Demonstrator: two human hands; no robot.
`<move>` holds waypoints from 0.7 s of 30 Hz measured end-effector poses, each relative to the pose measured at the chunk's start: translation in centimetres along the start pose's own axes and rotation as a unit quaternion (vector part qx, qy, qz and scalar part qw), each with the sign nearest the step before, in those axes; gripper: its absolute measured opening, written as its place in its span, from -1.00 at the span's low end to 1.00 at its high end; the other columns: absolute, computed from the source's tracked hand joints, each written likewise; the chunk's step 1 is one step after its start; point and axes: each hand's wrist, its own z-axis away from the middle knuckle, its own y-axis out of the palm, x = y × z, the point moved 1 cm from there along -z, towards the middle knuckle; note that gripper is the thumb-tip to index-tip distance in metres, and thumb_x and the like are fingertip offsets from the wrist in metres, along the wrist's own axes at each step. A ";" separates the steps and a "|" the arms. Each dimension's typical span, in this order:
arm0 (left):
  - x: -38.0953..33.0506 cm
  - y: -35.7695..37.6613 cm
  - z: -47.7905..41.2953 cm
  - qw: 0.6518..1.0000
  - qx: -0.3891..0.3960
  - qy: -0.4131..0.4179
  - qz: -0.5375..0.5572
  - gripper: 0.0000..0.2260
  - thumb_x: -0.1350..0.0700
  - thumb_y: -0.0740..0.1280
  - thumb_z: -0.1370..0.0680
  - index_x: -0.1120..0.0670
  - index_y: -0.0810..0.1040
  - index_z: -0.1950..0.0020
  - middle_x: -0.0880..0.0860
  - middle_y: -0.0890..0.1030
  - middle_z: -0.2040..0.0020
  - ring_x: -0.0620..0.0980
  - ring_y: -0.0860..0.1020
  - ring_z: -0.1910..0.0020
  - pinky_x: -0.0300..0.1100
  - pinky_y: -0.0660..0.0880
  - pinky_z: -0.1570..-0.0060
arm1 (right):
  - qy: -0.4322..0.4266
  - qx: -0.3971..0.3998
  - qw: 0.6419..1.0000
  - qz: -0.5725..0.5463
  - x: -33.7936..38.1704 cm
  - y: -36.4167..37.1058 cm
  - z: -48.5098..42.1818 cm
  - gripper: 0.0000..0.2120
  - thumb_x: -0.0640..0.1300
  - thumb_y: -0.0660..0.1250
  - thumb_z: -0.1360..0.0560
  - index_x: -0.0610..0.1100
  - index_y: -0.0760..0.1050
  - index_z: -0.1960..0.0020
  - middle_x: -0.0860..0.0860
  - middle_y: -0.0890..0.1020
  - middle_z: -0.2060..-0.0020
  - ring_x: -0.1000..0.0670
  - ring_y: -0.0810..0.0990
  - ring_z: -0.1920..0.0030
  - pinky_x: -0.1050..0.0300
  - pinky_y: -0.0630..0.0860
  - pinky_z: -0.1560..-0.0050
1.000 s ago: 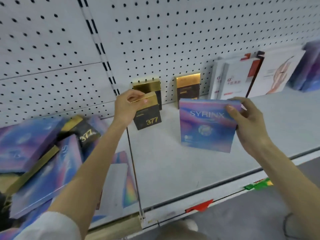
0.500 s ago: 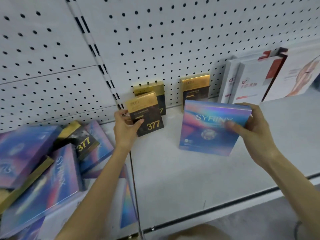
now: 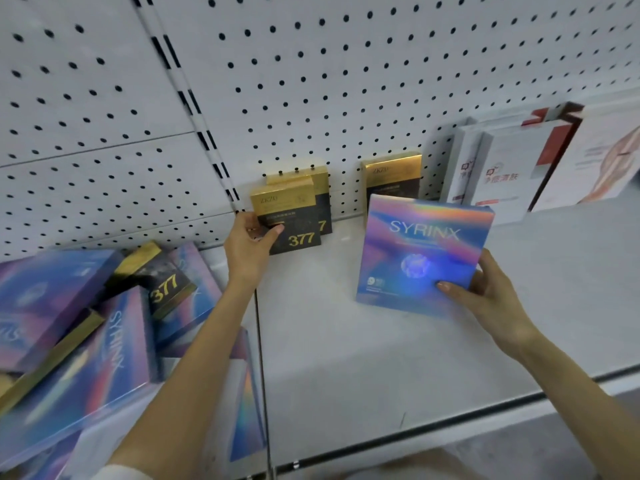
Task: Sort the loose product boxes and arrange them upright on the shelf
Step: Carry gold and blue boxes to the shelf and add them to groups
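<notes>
Head view: nearest, at the bottom left, a white sleeve point(image 3: 117, 474) is seen, and both bare forearms are stretched forward over the grey shelf point(image 3: 381, 368).

On the left part of the shelf a pile point(image 3: 69, 341) of loose boxes is lying, flat and crossed over each other. Most of them are blue-purple SYRINX boxes. One black and gold box marked 377 is lying tilted on top of the pile.

Further in, the left hand point(image 3: 249, 247) is closed on a 377 box point(image 3: 287, 216). The thumb is pressed on the front face and the fingers are curled behind the left edge. This box is held upright, low on the shelf near the back wall, just in front of a second 377 box point(image 3: 320, 199), which is standing upright.

To the right, the right hand point(image 3: 491, 299) is gripping a SYRINX box point(image 3: 422, 251) at its lower right corner, thumb on the front, fingers behind. The box is held upright with its front to the camera. Whether its lower edge is resting on the shelf cannot be told.

Behind it a third gold box point(image 3: 393, 178) is standing against the wall, partly covered. Further right, white boxes point(image 3: 509, 171) are standing upright in a row.

At the back, a white pegboard point(image 3: 311, 81) is closing the shelf.
</notes>
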 end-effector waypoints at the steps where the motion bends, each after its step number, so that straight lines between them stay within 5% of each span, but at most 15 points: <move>1: 0.1 0.0 0.0 1.000 0.003 -0.005 0.004 -0.70 0.14 0.46 -0.46 0.15 0.48 -0.13 -0.02 0.55 0.05 -0.17 0.50 0.17 -0.47 0.44 0.15 | 0.002 0.002 1.000 -0.009 0.0 0.0 0.0 -0.49 -0.13 0.50 -0.32 -0.02 0.44 -0.22 0.02 0.70 0.00 -0.01 0.68 0.00 0.19 0.61 0.11; 5: 0.3 0.3 0.1 0.999 0.001 -0.036 0.008 -0.61 0.07 0.47 -0.45 0.13 0.44 -0.20 0.03 0.56 -0.08 -0.04 0.52 0.00 -0.27 0.47 0.03 | 0.015 0.008 1.000 -0.026 0.3 0.0 0.1 -0.28 0.22 0.60 -0.13 0.05 0.47 -0.21 -0.01 0.69 -0.04 0.01 0.68 -0.01 0.19 0.61 0.10; 8: -0.8 0.0 1.6 0.995 -0.093 -0.038 -0.025 -0.49 0.01 0.48 -0.44 0.14 0.37 -0.27 0.10 0.45 -0.21 -0.04 0.45 -0.09 -0.28 0.43 -0.07 | 0.013 0.003 1.000 -0.020 0.1 -0.5 -0.2 -0.39 0.13 0.58 -0.21 0.05 0.48 -0.20 0.00 0.70 -0.01 0.01 0.69 0.02 0.11 0.64 0.08; 11: -3.1 0.6 4.2 0.978 -0.166 0.091 -0.082 -0.63 0.05 0.41 -0.50 0.16 0.43 -0.22 0.13 0.46 -0.15 -0.06 0.44 -0.01 -0.35 0.38 0.04 | 0.007 -0.020 1.000 -0.015 -0.4 -2.3 -0.3 -0.49 -0.04 0.51 -0.26 0.03 0.48 -0.18 0.03 0.71 0.04 0.03 0.69 0.05 0.10 0.64 0.06; 15: -6.7 4.1 3.5 0.937 -0.027 0.306 -0.166 -0.72 0.08 0.38 -0.53 0.17 0.49 -0.19 0.16 0.51 -0.10 0.10 0.52 -0.08 -0.10 0.49 0.03 | 0.003 -0.054 0.998 0.007 -0.1 -5.9 -0.3 -0.57 -0.23 0.42 -0.32 0.02 0.46 -0.15 0.07 0.72 0.09 0.08 0.68 0.11 0.14 0.63 0.08; 19: -10.5 8.5 1.5 0.888 0.033 0.389 -0.244 -0.63 0.06 0.39 -0.52 0.16 0.48 -0.28 0.16 0.54 -0.17 0.13 0.51 -0.15 -0.04 0.48 -0.09 | 0.008 -0.074 0.997 0.017 0.1 -8.7 -0.1 -0.50 -0.11 0.48 -0.27 0.04 0.46 -0.18 0.07 0.71 0.07 0.08 0.68 0.07 0.17 0.62 0.08; 21: -11.1 10.6 0.8 0.870 0.059 0.397 -0.286 -0.54 0.01 0.37 -0.53 0.15 0.41 -0.38 0.15 0.51 -0.26 0.13 0.47 -0.23 -0.02 0.43 -0.18 | 0.011 -0.090 0.996 0.027 -0.1 -9.4 0.1 -0.55 -0.25 0.46 -0.35 0.06 0.46 -0.17 0.10 0.71 0.11 0.11 0.67 0.11 0.20 0.62 0.13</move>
